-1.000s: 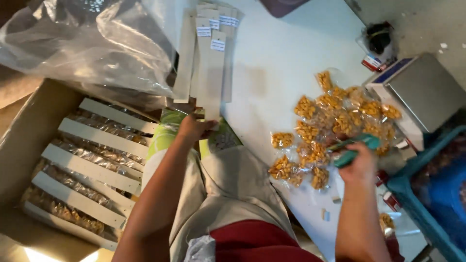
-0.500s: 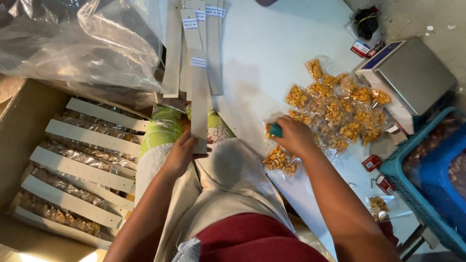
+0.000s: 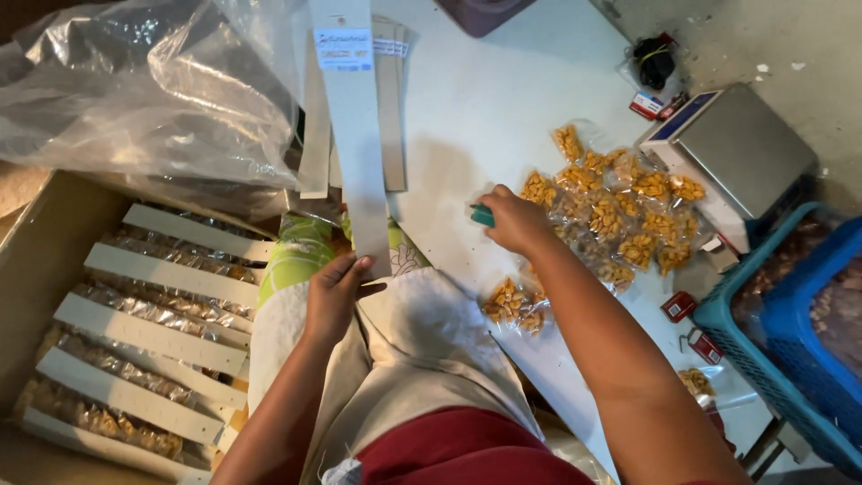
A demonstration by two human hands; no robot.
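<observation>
The left hand (image 3: 337, 292) pinches the near end of a long white card strip (image 3: 355, 144) between thumb and curled fingers, so the strip runs straight away from the fingertips over the white table (image 3: 467, 99) – apparently held flat and steady for work along it. The right hand (image 3: 514, 218) is closed around a small green tool (image 3: 482, 215) (what kind cannot be told), and just beyond its knuckles lie clear packets of orange snacks (image 3: 620, 216). Outside the left fingers, a cardboard box (image 3: 36, 260) holds finished strips of packets (image 3: 153, 323) in rows – a blue basket (image 3: 790, 314) sits past the right forearm, its contents unclear.
</observation>
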